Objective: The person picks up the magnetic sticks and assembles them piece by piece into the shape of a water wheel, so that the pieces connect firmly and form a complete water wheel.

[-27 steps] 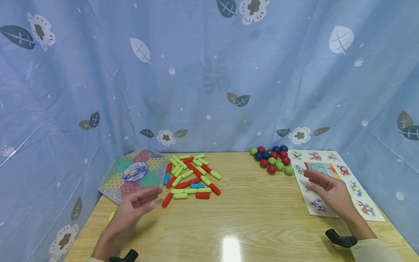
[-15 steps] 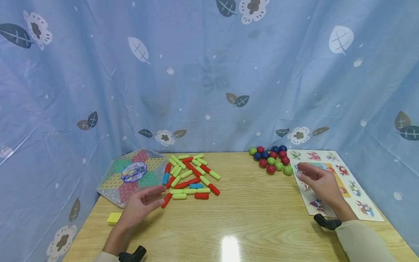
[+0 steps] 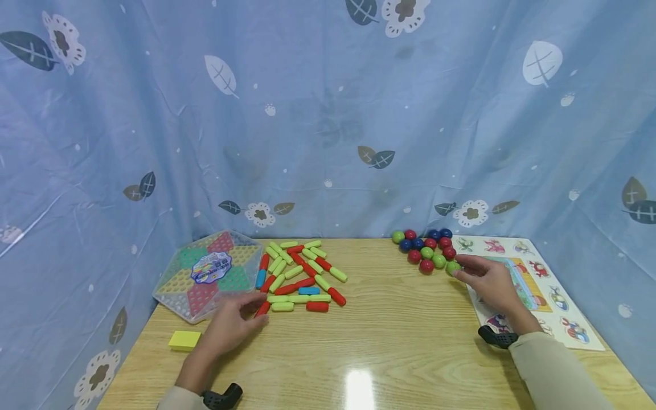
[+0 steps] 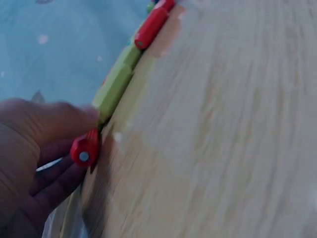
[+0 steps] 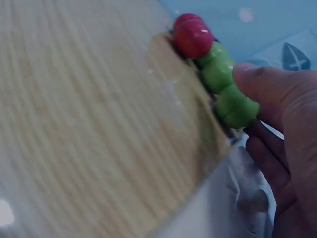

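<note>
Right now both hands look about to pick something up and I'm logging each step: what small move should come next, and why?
Probably closing the fingers for a grip. The left hand touches the near end of a red stick but hasn't curled round it; the right hand has its thumb and fingertips at a green ball at the cluster's edge, not plainly pinching it. Both seem in place, so closing looks next.
</note>
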Tool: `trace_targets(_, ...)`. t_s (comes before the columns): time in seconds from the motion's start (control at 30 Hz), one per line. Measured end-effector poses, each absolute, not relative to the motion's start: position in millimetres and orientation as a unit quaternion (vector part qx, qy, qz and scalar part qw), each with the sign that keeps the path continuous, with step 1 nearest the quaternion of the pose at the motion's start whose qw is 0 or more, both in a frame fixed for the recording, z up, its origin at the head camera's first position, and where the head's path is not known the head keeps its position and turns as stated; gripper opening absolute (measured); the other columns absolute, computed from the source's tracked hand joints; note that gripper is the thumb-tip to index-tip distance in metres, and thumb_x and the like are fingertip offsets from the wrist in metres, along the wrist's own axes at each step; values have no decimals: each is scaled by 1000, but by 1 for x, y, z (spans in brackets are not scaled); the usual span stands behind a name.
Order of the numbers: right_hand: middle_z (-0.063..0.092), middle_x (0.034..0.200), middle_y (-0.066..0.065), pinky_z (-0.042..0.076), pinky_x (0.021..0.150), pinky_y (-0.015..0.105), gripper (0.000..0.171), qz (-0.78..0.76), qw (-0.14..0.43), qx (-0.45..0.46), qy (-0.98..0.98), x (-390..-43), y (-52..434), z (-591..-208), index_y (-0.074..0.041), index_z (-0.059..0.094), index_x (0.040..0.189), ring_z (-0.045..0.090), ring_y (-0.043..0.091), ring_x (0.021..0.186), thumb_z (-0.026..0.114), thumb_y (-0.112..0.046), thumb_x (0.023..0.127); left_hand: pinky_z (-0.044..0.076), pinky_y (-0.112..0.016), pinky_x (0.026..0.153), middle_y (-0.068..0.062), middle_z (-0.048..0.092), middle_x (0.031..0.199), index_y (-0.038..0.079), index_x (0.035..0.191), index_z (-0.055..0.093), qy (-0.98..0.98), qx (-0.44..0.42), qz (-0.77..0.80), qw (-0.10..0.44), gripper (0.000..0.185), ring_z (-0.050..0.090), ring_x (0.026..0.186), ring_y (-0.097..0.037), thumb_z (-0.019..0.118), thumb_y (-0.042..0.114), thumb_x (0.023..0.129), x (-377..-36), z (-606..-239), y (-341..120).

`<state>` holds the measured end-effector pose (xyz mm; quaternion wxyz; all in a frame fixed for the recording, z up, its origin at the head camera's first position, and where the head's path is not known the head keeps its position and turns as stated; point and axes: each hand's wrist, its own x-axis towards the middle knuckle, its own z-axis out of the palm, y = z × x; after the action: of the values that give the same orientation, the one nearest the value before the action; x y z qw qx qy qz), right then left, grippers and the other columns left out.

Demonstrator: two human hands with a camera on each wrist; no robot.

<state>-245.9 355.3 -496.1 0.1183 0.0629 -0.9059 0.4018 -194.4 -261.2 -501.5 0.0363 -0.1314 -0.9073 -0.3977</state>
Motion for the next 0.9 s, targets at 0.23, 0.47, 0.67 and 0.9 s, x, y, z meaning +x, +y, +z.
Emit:
trace_targets(0.23, 80, 123, 20, 52, 108, 58, 36, 325, 153, 76, -930, -247, 344, -502, -8, 78, 132, 75, 43, 114, 85, -18, 98, 61, -45, 90, -7, 81, 116, 10, 125, 82, -942, -133, -300, 74, 34, 74, 108, -25, 86, 6, 92, -194, -497, -254)
trace_targets(0.47, 81, 115, 21, 47, 109, 70, 35, 321, 169, 95, -927, -234, 338, -499, -5, 77, 132, 77, 48, 108, 83, -12, 98, 58, -28, 78, -3, 81, 110, 11, 121, 84, -940, -135, -306, 72, 29, 70, 96, -14, 78, 0, 94, -191, -495, -258)
trace_targets(0.67, 82, 116, 10, 63, 85, 32, 34, 324, 180, 111, -922, -213, 326, -494, -12, 79, 130, 78, 14, 101, 86, -16, 96, 59, -27, 80, -4, 80, 116, 14, 125, 83, -932, -126, -333, 61, 32, 71, 101, -15, 74, 0, 97, -189, -494, -260)
trace_targets(0.9, 82, 118, 11, 56, 89, 9, 32, 435, 140, 134, -879, -186, 303, -495, -11, 79, 128, 70, -11, 106, 85, -10, 97, 59, -24, 83, -2, 80, 125, 16, 131, 81, -907, -127, -398, 46, 34, 71, 111, -18, 77, 4, 98, -183, -490, -252)
